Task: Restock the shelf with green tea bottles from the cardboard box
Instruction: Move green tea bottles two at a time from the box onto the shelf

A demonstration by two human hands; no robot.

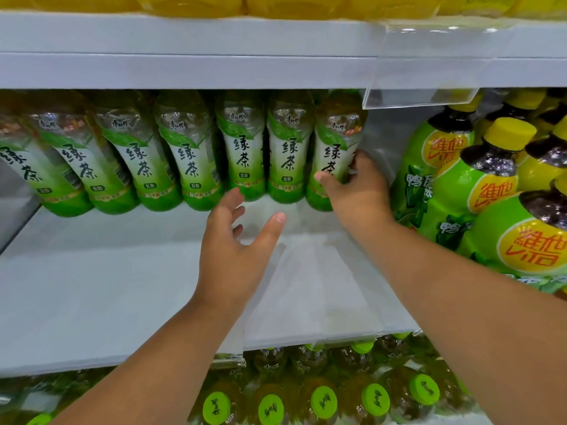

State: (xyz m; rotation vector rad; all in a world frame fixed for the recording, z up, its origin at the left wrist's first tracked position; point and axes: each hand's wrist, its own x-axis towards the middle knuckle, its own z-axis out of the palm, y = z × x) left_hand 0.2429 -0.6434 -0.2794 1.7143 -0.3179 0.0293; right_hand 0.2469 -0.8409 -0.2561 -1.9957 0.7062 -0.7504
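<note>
The landmark is the rightmost green tea bottle (333, 154), a clear plastic bottle with a glossy white-and-green label, standing upright at the right end of the back row on the white shelf (122, 286). Its long axis runs vertical, leaning a little in this wide view. The right hand (357, 191) is on it: thumb across the label front, fingers curled round the bottle's right side, so it grips the lower half. The left hand (233, 240) hovers just left of and in front of this bottle, palm down, fingers spread and relaxed, holding nothing, its fingertips near the base of the next bottle over.

To the left of the gripped bottle the row of green tea bottles (190, 157) runs on, six more, shoulder to shoulder, all against the back. In front of the gripped bottle the shelf is bare, smooth, matt painted metal, right out to its front edge. To its right, well apart, stand squat lime-green bottles with yellow caps (460, 185) and shiny shrink-wrap labels.

The cardboard box is not in view. Judging from the grip, the right hand is the nearer one for nudging this bottle square; the ribbed plastic should give slightly under pressure, and the smooth shelf lets it slide.

Below the shelf, green-capped bottles (323, 401) show from above.
</note>
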